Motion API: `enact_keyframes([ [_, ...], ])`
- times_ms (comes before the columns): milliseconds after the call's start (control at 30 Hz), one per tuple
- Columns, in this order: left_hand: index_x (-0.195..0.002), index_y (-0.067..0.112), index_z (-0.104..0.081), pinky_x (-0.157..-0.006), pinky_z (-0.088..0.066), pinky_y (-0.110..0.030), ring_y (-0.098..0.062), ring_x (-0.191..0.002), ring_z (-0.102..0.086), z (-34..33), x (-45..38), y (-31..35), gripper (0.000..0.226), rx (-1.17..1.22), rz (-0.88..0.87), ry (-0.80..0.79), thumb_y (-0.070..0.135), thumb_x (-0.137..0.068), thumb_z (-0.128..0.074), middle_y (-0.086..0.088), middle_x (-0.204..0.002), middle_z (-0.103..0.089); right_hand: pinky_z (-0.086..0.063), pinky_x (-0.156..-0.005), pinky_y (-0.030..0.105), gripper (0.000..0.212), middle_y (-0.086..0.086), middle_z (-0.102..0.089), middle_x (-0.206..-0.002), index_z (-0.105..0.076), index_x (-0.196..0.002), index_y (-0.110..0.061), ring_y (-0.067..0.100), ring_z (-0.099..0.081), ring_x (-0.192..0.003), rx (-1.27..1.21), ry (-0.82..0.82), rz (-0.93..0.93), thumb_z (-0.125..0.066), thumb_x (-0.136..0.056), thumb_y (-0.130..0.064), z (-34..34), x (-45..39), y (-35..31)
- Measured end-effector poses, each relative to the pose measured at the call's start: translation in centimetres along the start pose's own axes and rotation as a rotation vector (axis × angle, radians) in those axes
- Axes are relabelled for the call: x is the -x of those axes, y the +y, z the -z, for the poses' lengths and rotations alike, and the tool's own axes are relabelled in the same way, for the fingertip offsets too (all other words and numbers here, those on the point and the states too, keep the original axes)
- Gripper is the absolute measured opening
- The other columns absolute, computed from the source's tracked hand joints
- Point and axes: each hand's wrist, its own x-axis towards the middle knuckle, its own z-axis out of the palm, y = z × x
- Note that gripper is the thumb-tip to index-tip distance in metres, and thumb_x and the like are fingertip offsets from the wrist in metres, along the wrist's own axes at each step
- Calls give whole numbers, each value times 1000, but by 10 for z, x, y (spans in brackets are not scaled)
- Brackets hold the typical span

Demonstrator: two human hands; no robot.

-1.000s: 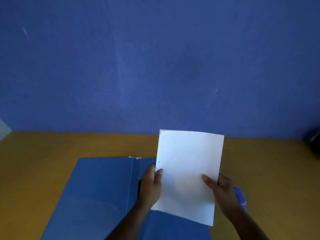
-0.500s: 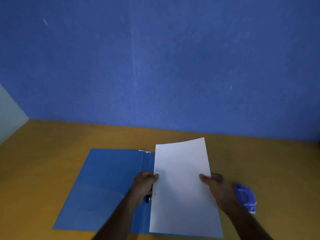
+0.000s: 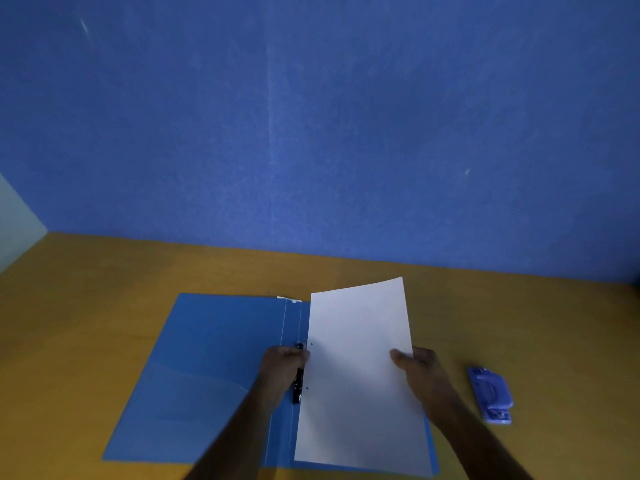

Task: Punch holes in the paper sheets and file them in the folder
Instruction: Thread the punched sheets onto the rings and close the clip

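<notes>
Blue wall [image 3: 311,116] stands behind the yellow table [image 3: 86,323]. Left hand [image 3: 282,367] and right hand [image 3: 420,370] pinch the paper sheets [image 3: 360,375] at both edges over the open folder [image 3: 214,368]; hole punch [image 3: 490,394] lies right.

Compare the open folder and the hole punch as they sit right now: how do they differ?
The folder lies open flat and spreads wide across the table; the hole punch is small, compact and closed. The folder sits under the paper sheets that the left hand and right hand hold; the punch lies alone to the right, untouched. Both are blue and rest on the table.
</notes>
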Motion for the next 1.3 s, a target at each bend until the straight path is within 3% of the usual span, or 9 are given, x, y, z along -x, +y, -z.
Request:
enact_keyframes([
  [167, -87, 2, -71, -37, -32, -17, -15, -51, -47, 3, -6, -6, 15, 17, 34, 0, 16, -89, -68, -8, -68, -59, -32, -53, 27, 39, -8, -42, -40, -54, -55, -10, 10, -41, -42, 36, -1, -41, -66, -91, -10, -7, -3, 2],
  [367, -83, -1, -69, -33, -33, -18, -15, -49, -46, 2, -10, -6, 20, 42, 32, 6, 18, -89, -70, -10, -68, -58, -34, -58, 29, 32, 6, -46, -55, -58, -61, -8, 18, -46, -55, 32, -5, -31, -67, -91, -12, -10, -10, 7],
  [600, -86, 3, -72, -35, -35, -16, -13, -49, -47, -2, -12, -2, 19, 80, 26, 1, 21, -87, -73, -4, -64, -59, -42, -58, 28, 25, 13, -63, -66, -70, -77, 8, 23, -59, -62, 9, -2, -25, -66, -91, -13, -7, -19, 8],
  [700, -87, 7, -72, -40, -38, -17, -12, -52, -48, -3, -13, -1, 14, 78, 34, -23, 21, -88, -72, -3, -69, -62, -41, -61, 31, 29, 12, -60, -63, -68, -74, 10, 23, -57, -61, 14, -14, -29, -68, -89, -15, -6, -27, 13],
  [800, -87, 11, -72, -51, -42, -23, -14, -60, -52, -3, -15, -2, 11, 78, 44, -45, 22, -89, -70, -5, -78, -66, -48, -65, 34, 28, 22, -72, -71, -71, -81, 7, 27, -66, -66, 23, -9, -44, -69, -87, -21, -4, -34, 17],
  [900, -88, 16, -70, -51, -42, -23, -15, -63, -50, -2, -17, -2, 8, 56, 58, -47, 23, -90, -70, -5, -82, -65, -47, -63, 35, 45, 23, -69, -71, -69, -85, 8, 26, -64, -65, 34, -38, -46, -69, -76, -36, -3, -37, 21],
  [967, -87, 15, -70, -48, -40, -22, -15, -61, -50, -2, -18, -2, 8, 57, 62, -40, 23, -90, -70, -5, -79, -64, -47, -63, 35, 48, 19, -69, -72, -69, -85, 7, 26, -64, -64, 38, -52, -38, -68, -72, -39, -4, -38, 22],
  [1100, -87, 6, -72, -42, -35, -19, -15, -51, -48, -2, -20, -5, 15, 63, 58, -21, 20, -87, -73, -9, -73, -62, -51, -68, 37, 26, 26, -73, -83, -74, -82, 2, 35, -72, -72, 55, -49, -5, -68, -86, -23, -5, -38, 19],
  [1300, -78, 3, -75, -39, -38, -16, -10, -41, -49, -5, -19, -3, 15, 6, 12, -1, 17, -82, -77, -8, -62, -62, -57, -69, 47, 32, 27, -73, -81, -74, -81, 2, 47, -71, -80, 82, -53, -7, -69, -84, -29, 1, -42, 19],
])
